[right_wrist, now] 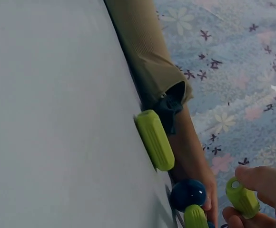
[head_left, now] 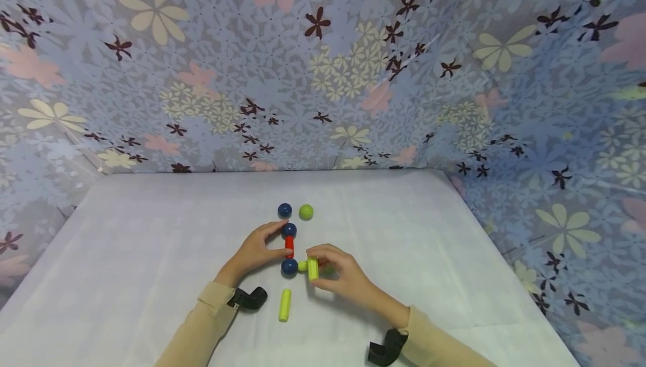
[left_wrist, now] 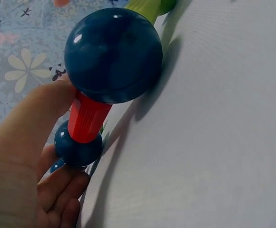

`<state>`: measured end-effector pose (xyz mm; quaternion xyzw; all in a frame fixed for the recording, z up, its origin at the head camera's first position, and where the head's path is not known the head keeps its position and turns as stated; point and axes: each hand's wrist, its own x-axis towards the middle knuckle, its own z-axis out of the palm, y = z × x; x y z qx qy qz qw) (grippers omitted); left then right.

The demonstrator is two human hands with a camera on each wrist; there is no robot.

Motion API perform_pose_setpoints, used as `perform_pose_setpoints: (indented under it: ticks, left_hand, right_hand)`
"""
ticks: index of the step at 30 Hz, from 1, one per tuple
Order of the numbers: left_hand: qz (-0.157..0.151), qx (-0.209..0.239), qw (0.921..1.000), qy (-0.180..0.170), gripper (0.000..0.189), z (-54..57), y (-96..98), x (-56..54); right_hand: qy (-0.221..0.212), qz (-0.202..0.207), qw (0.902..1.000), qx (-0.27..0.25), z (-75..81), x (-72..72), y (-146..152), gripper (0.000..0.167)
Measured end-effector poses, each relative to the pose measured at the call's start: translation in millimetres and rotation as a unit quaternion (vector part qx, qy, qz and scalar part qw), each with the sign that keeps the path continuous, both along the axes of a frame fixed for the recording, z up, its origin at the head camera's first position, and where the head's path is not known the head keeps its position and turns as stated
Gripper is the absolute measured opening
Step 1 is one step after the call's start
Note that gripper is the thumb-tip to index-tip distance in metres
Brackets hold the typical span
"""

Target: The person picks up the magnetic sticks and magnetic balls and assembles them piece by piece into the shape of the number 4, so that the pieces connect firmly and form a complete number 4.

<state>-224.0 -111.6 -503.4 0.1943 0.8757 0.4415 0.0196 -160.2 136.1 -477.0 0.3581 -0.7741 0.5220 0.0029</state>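
My left hand (head_left: 256, 250) grips a toy piece made of a red rod (head_left: 289, 247) between two blue balls. Its thumb lies by the rod and the near blue ball (left_wrist: 113, 54), its fingers around the far blue ball (left_wrist: 78, 146). From the near ball a green rod (left_wrist: 145, 7) sticks out sideways, with a green ball (left_wrist: 168, 5) at its other end, partly hidden by my right hand in the head view. Between thumb and fingertips, my right hand (head_left: 348, 278) pinches another green rod (right_wrist: 243, 198), whose end hole shows. It stands above the sideways rod.
A loose green rod (head_left: 285, 305) lies on the white-covered table (head_left: 151, 232), nearer me than the joined pieces. Beyond them sit a loose blue ball (head_left: 285, 210) and a green ball (head_left: 305, 212). Flowered cloth (head_left: 282, 75) hangs behind the table and along its sides.
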Motion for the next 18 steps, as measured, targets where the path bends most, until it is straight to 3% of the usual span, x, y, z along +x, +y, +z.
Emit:
perform_pose_setpoints:
  ticks: [18]
  left_hand:
    - [-0.002,-0.006,0.9999,-0.014,0.076,1.8,1.7,-2.8]
  right_hand:
    - [-0.053,-0.070,0.9958,-0.024,4.6,-36.7,12,0.048]
